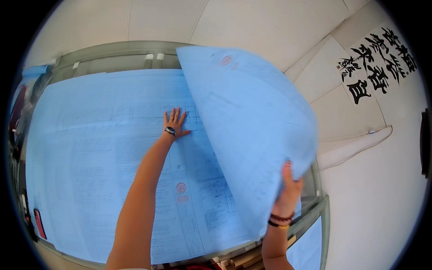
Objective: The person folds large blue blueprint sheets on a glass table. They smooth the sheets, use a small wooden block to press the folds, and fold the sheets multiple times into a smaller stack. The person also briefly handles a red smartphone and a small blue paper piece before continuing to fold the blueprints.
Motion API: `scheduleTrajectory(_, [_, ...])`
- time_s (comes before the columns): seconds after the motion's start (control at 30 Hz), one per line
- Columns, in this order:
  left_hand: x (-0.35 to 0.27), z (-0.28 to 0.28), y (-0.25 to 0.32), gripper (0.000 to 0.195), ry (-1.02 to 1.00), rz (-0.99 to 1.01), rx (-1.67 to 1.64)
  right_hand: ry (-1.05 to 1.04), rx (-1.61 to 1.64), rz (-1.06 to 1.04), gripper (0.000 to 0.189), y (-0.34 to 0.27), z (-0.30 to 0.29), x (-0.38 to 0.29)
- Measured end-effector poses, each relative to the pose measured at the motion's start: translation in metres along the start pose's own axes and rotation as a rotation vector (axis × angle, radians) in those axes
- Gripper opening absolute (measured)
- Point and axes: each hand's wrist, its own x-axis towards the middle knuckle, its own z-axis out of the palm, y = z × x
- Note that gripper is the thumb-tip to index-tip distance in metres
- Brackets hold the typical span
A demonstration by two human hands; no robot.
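A large blue printed drawing sheet (91, 162) with line work, text and red stamps lies spread over a glass-topped table (118, 61). My left hand (175, 122), with a watch at the wrist, rests flat on it with fingers spread. At the right, my right hand (289, 192), with bead bracelets at the wrist, grips the edge of a lifted blue sheet (249, 128) between thumb and fingers. This lifted part curves up and over toward the left, showing faint print and a red stamp. Fingers behind the paper are hidden.
A red phone-like object (39, 224) lies at the sheet's lower left corner. Rolled blue paper (35, 70) sits at the far left. Brown cardboard tubes (244, 259) are below the table's front edge. Calligraphy (379, 64) hangs on the right wall.
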Motion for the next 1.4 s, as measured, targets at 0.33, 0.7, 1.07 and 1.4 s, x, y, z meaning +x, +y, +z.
scheduleTrajectory(0.33, [-0.181, -0.007, 0.090, 0.037, 0.304, 0.087, -0.437, 0.100, 0.120, -0.279, 0.034, -0.096, -0.037, -0.061])
scheduleTrajectory(0.7, [-0.241, 0.073, 0.103, 0.067, 0.069, -0.187, -0.452, 0.233, 0.075, -0.482, 0.028, -0.137, 0.001, -0.138])
scheduleTrajectory(1.07, [-0.207, 0.109, 0.090, 0.094, -0.056, -0.250, -0.443, 0.261, -0.051, -0.797, 0.026, -0.181, -0.012, -0.176])
scheduleTrajectory(1.4, [-0.218, 0.065, 0.120, 0.094, -0.123, -0.322, -0.451, 0.260, -0.162, -0.785, 0.057, -0.208, -0.016, -0.205])
